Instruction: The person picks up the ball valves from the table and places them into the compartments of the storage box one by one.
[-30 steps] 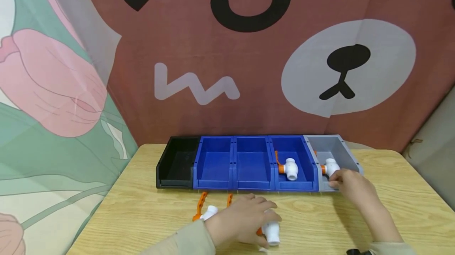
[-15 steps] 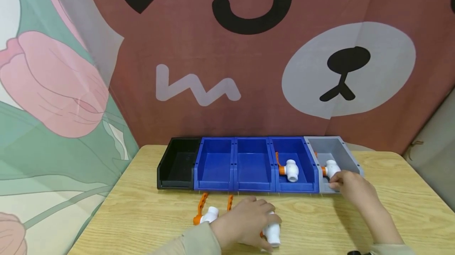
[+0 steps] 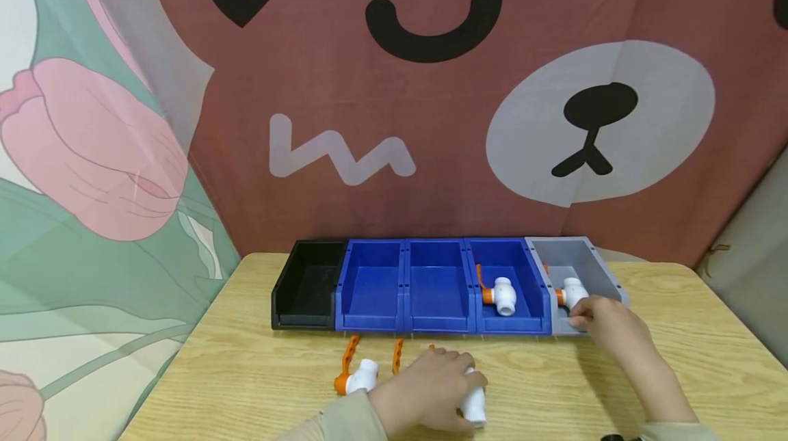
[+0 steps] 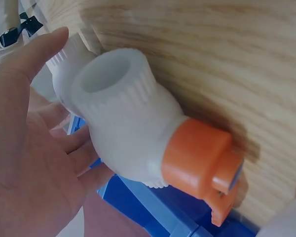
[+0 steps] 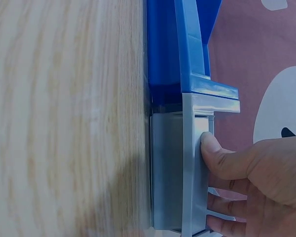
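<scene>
Left hand: I see the left hand (image 3: 434, 386) grasping a white valve (image 3: 475, 408) on the tabletop (image 3: 542, 386), thumb and fingers around it.
Right hand: The right hand (image 3: 618, 330) pinches the front lip of the grey bin (image 3: 565, 255).
Neighbouring valves: A middle valve (image 4: 128, 118) and an orange-handled left valve (image 3: 362, 377) lie beside the left hand.
Binned valves: I find one in the grey bin (image 3: 575, 292), another in the adjoining blue bin (image 3: 512, 325).
Bin row: Black bin (image 3: 308, 320), three blue, one grey, before a printed curtain (image 3: 369, 212).
</scene>
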